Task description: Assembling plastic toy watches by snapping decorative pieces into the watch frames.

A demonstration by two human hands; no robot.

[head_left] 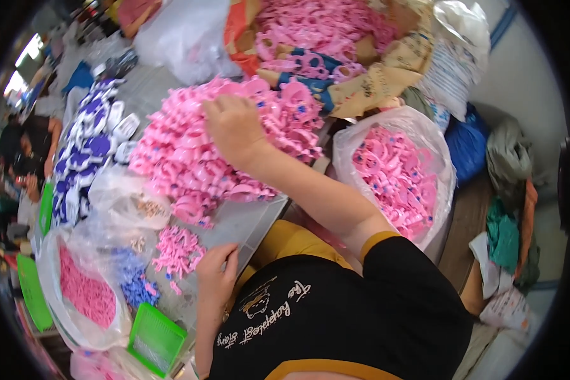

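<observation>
Right hand [234, 130] lies spread, fingers down, on the pink plastic pile [221, 145] at centre frame. Left hand [216, 272] rests loosely curled, holding nothing, beside small pink pieces [177, 250] lower left. Better to lift one piece from the top, so the heap doesn't slide off the table [247, 221].

Right hand [233, 128] reached far across the body toward the left — arm extended, bare forearm running diagonally, palm down, fingers curled downward. Left hand [216, 275] near the torso, low, fingers loosely bent — palm down.
</observation>
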